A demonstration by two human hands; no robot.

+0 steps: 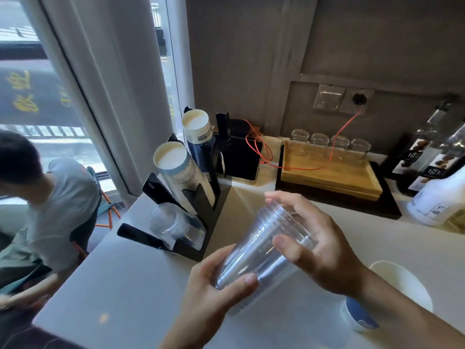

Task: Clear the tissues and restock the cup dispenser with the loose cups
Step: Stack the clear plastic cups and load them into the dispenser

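Clear plastic cup stack in hand, above the white worktop (120, 285).

My left hand (214, 285) and right hand (319, 250) each grip the nested stack of clear plastic cups (261, 245): light, slippery, crushable; hold the ends.

A café or drinks shop, by the look of the service desk (125, 285). Black cup dispenser (201, 212) at the corner, loaded with stacks of paper cups (176, 172) and clear plastic cups (173, 224). Syrup bottles (427, 159) at the back right. Upturned glasses (327, 144) on a wooden tray (329, 178) along the wall. Large street-side window (37, 96) with yellow lettering, and a seated person (50, 197) just beyond the desk.
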